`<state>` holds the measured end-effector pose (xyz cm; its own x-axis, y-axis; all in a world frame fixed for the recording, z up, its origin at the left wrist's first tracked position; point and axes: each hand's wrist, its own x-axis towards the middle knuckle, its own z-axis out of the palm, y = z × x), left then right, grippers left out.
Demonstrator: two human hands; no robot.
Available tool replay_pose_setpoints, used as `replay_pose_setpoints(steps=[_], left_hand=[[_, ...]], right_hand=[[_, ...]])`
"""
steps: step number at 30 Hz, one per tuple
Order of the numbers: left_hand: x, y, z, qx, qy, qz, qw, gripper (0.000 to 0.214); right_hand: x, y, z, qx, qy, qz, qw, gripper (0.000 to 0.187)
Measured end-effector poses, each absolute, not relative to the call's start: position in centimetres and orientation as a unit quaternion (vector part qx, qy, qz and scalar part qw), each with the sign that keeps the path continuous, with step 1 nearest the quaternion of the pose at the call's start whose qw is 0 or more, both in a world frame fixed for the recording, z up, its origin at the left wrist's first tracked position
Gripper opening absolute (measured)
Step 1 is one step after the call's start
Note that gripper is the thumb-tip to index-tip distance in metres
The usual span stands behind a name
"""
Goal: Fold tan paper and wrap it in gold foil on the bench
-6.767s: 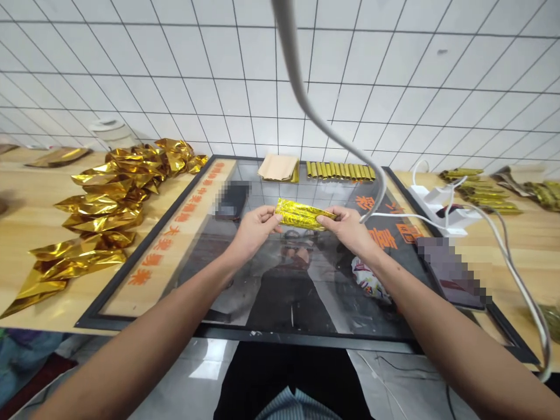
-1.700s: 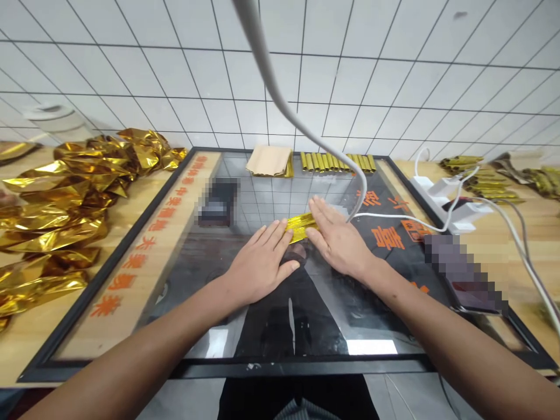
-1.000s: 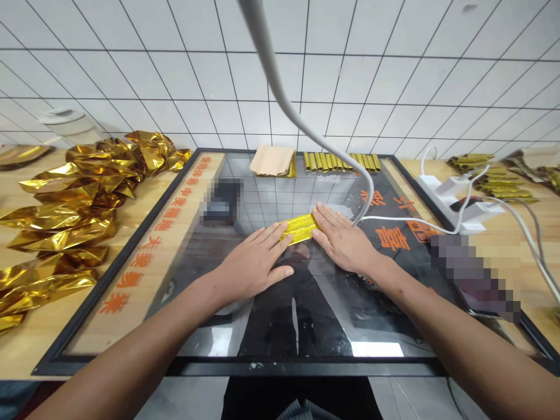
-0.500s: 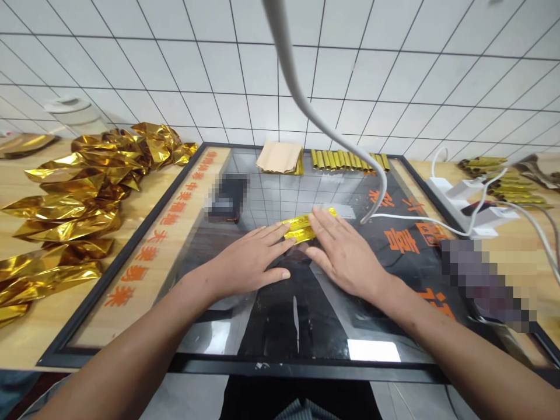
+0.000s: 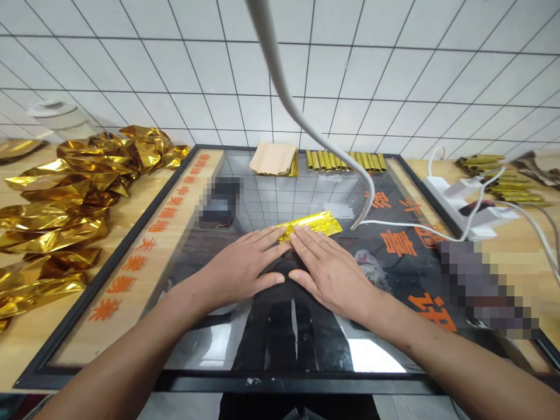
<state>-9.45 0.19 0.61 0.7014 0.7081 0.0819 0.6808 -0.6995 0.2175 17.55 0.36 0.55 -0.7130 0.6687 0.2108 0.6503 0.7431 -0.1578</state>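
A strip of shiny gold foil paper (image 5: 321,221) lies on the black-framed glass panel (image 5: 262,198), a little above the middle of the view. My left hand (image 5: 249,262) rests flat with its fingertips on the foil's left end. My right hand (image 5: 326,265) presses flat on the near edge of the foil, its fingertips beside the left ones. Both thumbs point inward and almost meet. The fingers of both hands are stretched out. Part of the foil is hidden under the fingertips.
Behind stand a stack of tan paper sheets (image 5: 273,158) and a row of gold paper rolls (image 5: 345,161). Folded gold foil pieces (image 5: 83,198) pile up at left. A phone (image 5: 219,204) lies on the glass. A white cable (image 5: 289,99) hangs down towards a power strip (image 5: 459,192) at right.
My right hand has slid left along the foil, closer to my left hand, baring the foil's right end. My left hand stays nearly in place. The view has shifted slightly.
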Motion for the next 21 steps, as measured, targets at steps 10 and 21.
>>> replay_pose_setpoints(steps=[10,21], left_hand=[[-9.6,0.9,-0.1,0.925,0.357,0.12,0.048,0.067],[-8.9,0.7,0.8,0.931,0.342,0.107,0.066,0.063]], right_hand=[[17.7,0.7,0.6,-0.376,-0.918,0.031,0.124,0.071],[17.3,-0.4,1.8,-0.342,-0.928,0.021,0.145,0.071]])
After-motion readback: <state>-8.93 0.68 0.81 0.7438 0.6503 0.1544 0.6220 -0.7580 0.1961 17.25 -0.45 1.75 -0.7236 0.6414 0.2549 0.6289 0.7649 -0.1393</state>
